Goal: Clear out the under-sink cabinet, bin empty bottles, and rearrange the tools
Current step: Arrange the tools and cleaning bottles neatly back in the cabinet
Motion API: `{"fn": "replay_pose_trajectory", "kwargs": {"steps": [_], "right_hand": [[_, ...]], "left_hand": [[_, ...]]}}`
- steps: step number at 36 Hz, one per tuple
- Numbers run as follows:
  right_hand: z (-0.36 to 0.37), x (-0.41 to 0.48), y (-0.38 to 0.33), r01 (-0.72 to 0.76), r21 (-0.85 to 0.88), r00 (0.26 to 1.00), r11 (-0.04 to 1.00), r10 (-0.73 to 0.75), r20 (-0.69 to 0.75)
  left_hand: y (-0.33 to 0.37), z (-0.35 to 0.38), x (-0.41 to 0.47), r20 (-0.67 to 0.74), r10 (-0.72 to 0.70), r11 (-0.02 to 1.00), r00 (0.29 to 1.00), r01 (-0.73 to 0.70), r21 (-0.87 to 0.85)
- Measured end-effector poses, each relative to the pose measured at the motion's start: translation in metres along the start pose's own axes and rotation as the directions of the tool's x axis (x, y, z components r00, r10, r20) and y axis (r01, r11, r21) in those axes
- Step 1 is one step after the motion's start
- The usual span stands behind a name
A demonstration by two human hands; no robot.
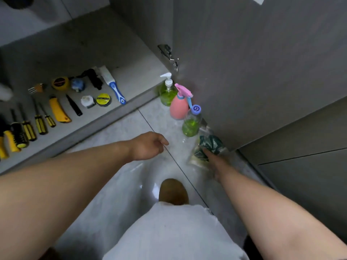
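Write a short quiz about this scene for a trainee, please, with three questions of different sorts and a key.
1. True or false: the left hand holds a bottle.
2. What does the right hand touch? A) the pink spray bottle; B) the clear bag; C) the yellow knife.
3. Which colour is the liquid in the pump bottle?
Key: 1 false; 2 B; 3 green.
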State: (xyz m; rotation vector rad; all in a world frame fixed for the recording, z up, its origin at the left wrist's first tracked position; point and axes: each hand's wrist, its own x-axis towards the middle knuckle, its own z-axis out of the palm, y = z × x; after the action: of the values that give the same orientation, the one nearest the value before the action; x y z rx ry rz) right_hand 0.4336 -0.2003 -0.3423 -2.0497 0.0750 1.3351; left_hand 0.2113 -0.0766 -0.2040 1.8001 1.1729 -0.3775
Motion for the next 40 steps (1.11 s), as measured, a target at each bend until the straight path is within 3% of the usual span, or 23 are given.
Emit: {"fn": "replay_pose_trajectory", "kwargs": {"steps": [4,7,14,17,20,22,24,28,33,36,40], "right_hand": [[0.017,0.000,0.011,-0.031,0.040,0.990,0.999,0.025,0.138],[0.025,-0.017,0.016,-0.121,0.179,0.960,0.976,0.069,0.270],[0.018,-0.073,0.013,-0.312,0.109,0.730,0.944,0.164,0.664],[0.018,-0.097,-0.014,-0.211,0.114,0.602,0.971,0.037,0.797],[0.026,-0.125,-0.054,-0.008,0.088,0.515,0.996,-0.071,0.855],[0.031,-0.147,-0.085,0.112,0.072,0.492,0.991,-0.118,0.863],[0.036,-0.170,-0.116,0.276,0.036,0.517,0.960,-0.180,0.837],[0.044,-0.223,-0.170,0.540,0.001,0.598,0.842,-0.385,0.703],[0.056,-0.296,-0.206,0.674,0.026,0.559,0.738,-0.533,0.635],[0.065,-0.334,-0.207,0.719,0.072,0.519,0.692,-0.602,0.606],[0.078,-0.363,-0.194,0.703,0.148,0.503,0.696,-0.633,0.588]], "left_hand": [[-0.013,0.005,0.004,-0.004,-0.072,0.993,0.997,0.071,-0.095],[-0.021,0.006,0.003,-0.010,-0.132,0.976,0.991,0.128,-0.178],[-0.037,0.004,-0.024,0.113,-0.278,0.845,0.954,0.299,-0.444],[-0.032,0.000,-0.041,0.225,-0.248,0.776,0.942,0.332,-0.536],[-0.024,-0.007,-0.057,0.219,-0.137,0.690,0.966,0.251,-0.679],[-0.020,-0.018,-0.067,0.104,-0.091,0.599,0.990,0.138,-0.789],[-0.016,-0.034,-0.081,-0.058,-0.113,0.525,0.992,0.010,-0.851],[-0.005,-0.072,-0.114,-0.305,-0.149,0.511,0.941,-0.191,-0.838],[0.023,-0.108,-0.158,-0.488,-0.172,0.452,0.856,-0.372,-0.811],[0.035,-0.119,-0.188,-0.535,-0.170,0.481,0.828,-0.404,-0.778],[0.038,-0.125,-0.220,-0.577,-0.124,0.434,0.808,-0.479,-0.763]]}}
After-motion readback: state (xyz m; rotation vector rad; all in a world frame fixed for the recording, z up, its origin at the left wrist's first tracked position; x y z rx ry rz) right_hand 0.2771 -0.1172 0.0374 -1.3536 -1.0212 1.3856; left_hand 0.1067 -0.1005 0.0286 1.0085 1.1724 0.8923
